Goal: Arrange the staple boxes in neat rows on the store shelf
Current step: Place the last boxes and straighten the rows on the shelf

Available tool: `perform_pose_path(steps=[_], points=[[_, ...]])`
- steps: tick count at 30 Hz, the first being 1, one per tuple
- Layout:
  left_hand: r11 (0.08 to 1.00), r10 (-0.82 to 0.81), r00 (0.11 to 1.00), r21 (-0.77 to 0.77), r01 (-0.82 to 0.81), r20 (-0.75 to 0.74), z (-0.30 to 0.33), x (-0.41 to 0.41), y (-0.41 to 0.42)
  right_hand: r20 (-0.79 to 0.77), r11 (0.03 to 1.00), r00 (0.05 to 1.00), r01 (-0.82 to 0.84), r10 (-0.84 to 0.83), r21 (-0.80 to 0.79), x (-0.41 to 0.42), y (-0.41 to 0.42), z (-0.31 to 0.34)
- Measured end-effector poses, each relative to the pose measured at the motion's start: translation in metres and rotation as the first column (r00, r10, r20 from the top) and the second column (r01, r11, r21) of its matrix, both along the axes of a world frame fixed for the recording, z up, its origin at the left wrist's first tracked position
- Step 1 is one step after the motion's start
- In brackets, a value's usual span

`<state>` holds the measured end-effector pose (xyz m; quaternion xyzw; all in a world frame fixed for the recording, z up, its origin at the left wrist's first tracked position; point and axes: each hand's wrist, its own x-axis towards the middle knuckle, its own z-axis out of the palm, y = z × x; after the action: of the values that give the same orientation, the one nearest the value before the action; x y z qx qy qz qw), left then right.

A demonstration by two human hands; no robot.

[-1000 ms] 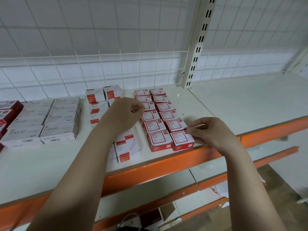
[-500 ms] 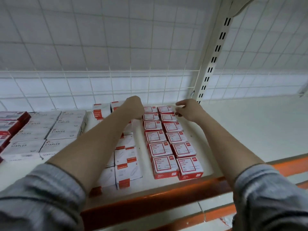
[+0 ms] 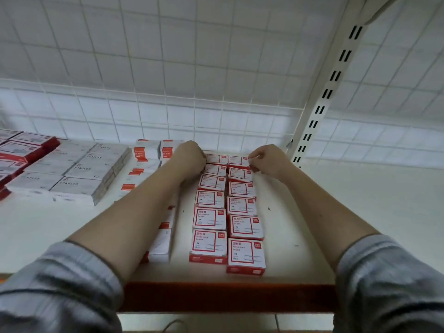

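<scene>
Two rows of red-and-white staple boxes (image 3: 209,242) run from the front edge to the back of the white shelf (image 3: 300,236). Both my hands are at the far end of these rows. My left hand (image 3: 189,156) sits against the left side of the back left box (image 3: 216,158); its fingers curl out of sight behind the knuckles. My right hand (image 3: 270,162) pinches the right edge of the back right box (image 3: 236,160) with curled fingers. The front box of the right row (image 3: 246,257) sticks out nearer the edge than its neighbour.
White boxes with orange labels (image 3: 146,150) lie in a looser column under my left forearm. Grey boxes marked STAPLES (image 3: 79,169) and dark red boxes (image 3: 19,150) fill the left. A wire grid (image 3: 168,116) backs the shelf, with a slotted upright (image 3: 324,92) at right and an orange front rail (image 3: 228,296).
Both hands slid from the front of the red rows to the back end. My head came closer and lower over the shelf.
</scene>
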<state>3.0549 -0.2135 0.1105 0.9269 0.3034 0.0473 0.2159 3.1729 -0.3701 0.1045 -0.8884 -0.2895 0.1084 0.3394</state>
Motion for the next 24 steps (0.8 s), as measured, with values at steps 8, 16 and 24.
perform_pose_path(steps=[8,16,24], points=[[0.999,0.007,0.999,-0.032,-0.008,-0.035,0.001,0.002,-0.004,0.011,0.999,1.000,0.006,-0.007,0.048,-0.005,-0.002,-0.003],[1.000,0.002,0.996,-0.010,-0.003,-0.090,0.006,-0.009,-0.003,-0.073,0.990,0.997,0.016,-0.027,-0.142,-0.015,-0.017,0.000],[0.997,-0.018,0.996,-0.075,0.012,-0.085,0.007,-0.014,-0.007,-0.147,0.998,0.989,0.021,-0.031,-0.066,-0.033,-0.012,0.004]])
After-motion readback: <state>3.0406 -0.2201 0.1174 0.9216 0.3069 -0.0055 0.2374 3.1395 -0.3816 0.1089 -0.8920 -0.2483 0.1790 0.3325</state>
